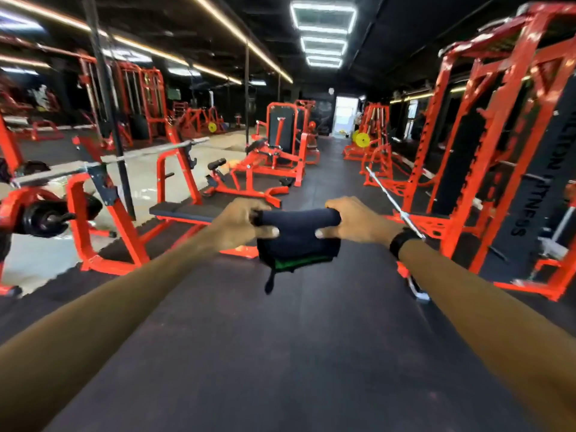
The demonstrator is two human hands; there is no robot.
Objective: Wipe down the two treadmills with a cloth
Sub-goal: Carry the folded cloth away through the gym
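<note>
Head view: both arms outstretched over the dark floor (pixel 280 353).
Left hand (pixel 241 224): fingers curled, gripping the cloth's 9 o'clock edge.
Right hand (pixel 355 220): fingers curled, gripping its 3 o'clock edge.
Cloth (pixel 297 241): dark, folded, hanging between the hands.

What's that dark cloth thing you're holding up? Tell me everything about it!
The cloth is dark navy, almost black, and looks soft, like a folded garment or rag. A green strip shows along its lower edge, and a thin dark tail dangles below. It is held up in the air over the dark floor, folded over and stretched between both hands: the left hand grips its left end and the right hand grips its right end, thumbs pressed on its front.
</note>
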